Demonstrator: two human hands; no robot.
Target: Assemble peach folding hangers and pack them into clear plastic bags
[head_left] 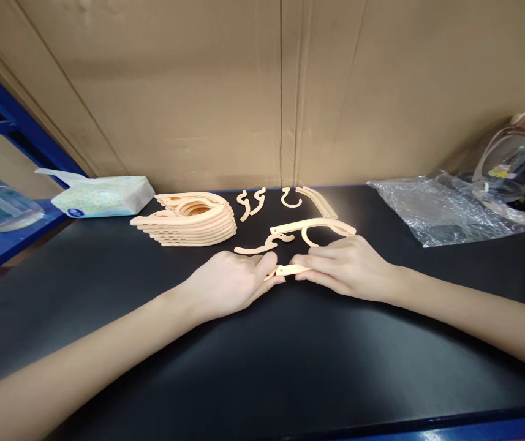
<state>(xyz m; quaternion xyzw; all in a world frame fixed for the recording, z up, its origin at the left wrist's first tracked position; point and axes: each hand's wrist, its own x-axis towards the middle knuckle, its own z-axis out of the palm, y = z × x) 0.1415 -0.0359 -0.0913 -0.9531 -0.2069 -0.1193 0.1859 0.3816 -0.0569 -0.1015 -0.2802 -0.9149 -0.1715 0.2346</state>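
Low over the black table, my left hand (232, 282) pinches a small cream plastic piece, mostly hidden by the fingers, perhaps a hook. My right hand (347, 269) grips a cream hanger arm (290, 269), whose holed end meets the piece at my left fingertips. Just beyond my hands lie a loose hook piece (257, 248) and another hanger arm (310, 225), with a curved hook (308, 237) partly behind my right hand. A stack of folded cream hangers (188, 223) stands to the left of them.
Farther back lie two hook pieces (250, 203), a separate hook (291, 199) and several hanger arms (320, 202). A tissue pack (110, 196) is at the left, crumpled clear plastic (446, 208) and a clear bottle (514, 159) at the right. Cardboard (198, 92) walls the back.
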